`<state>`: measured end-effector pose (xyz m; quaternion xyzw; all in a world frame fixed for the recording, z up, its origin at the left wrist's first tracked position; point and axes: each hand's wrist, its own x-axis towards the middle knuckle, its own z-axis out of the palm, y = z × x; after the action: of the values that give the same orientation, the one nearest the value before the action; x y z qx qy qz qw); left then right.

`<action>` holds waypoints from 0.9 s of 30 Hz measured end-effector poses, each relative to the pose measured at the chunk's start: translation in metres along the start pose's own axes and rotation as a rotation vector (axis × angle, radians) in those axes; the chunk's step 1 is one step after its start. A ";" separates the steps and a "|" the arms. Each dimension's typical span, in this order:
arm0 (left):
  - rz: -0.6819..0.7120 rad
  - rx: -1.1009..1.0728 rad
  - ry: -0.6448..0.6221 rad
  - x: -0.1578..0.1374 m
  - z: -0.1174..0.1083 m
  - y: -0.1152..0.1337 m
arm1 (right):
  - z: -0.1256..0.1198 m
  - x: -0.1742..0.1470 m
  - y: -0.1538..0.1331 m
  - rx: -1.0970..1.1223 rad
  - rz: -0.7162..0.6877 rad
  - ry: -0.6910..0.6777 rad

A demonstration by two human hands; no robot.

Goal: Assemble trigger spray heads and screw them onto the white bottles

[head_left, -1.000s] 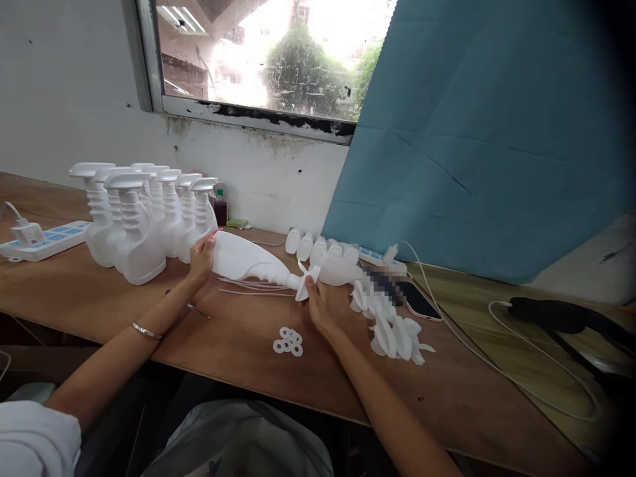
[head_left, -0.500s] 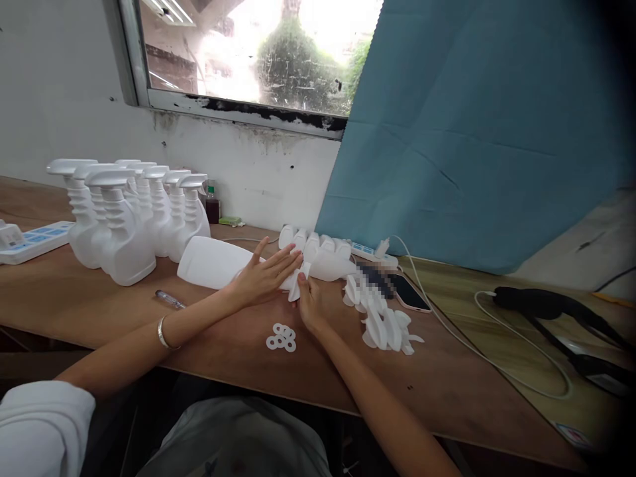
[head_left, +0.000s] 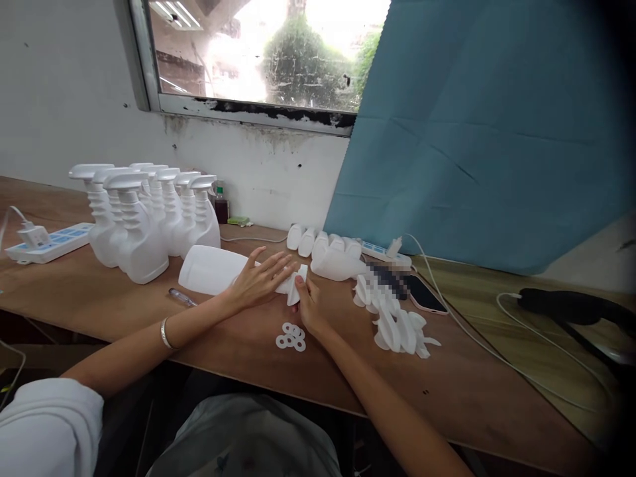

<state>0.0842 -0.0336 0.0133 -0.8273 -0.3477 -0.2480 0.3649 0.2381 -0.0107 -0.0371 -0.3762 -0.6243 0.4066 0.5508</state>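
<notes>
Though sideways, bottle (head_left: 205, 270) under left grip (head_left: 254, 279)

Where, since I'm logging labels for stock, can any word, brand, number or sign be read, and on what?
None can be read.
Standing bottles and held bottle: no lettering visible.
Plug: faint marks, too small to read.
Green pack and dark bottle: any print too small.
Phone: nothing legible on the dark screen.

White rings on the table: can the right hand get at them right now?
Probably yes: the white rings lie near the right hand, with nothing over them. It is gripping the spray head, though, so it would likely need to let go first.
</notes>
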 end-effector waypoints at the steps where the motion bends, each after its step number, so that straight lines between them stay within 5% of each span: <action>1: -0.011 0.025 -0.010 -0.004 -0.004 0.001 | -0.002 0.000 -0.001 0.013 0.005 -0.002; 7: -0.178 0.214 -0.007 -0.048 -0.026 -0.015 | -0.015 0.004 -0.011 0.107 0.039 0.038; 12: -0.237 0.175 0.064 -0.078 -0.040 -0.046 | -0.011 0.004 -0.014 0.176 0.075 -0.101; 21: -1.010 0.060 0.283 -0.130 -0.055 -0.101 | -0.005 0.000 -0.005 0.070 -0.002 -0.204; 27: -1.224 0.009 0.252 -0.153 -0.045 -0.109 | -0.005 -0.002 -0.004 -0.088 -0.074 -0.231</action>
<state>-0.1028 -0.0753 -0.0139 -0.4409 -0.7139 -0.5065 0.1986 0.2430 -0.0137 -0.0339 -0.3274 -0.7144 0.3989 0.4727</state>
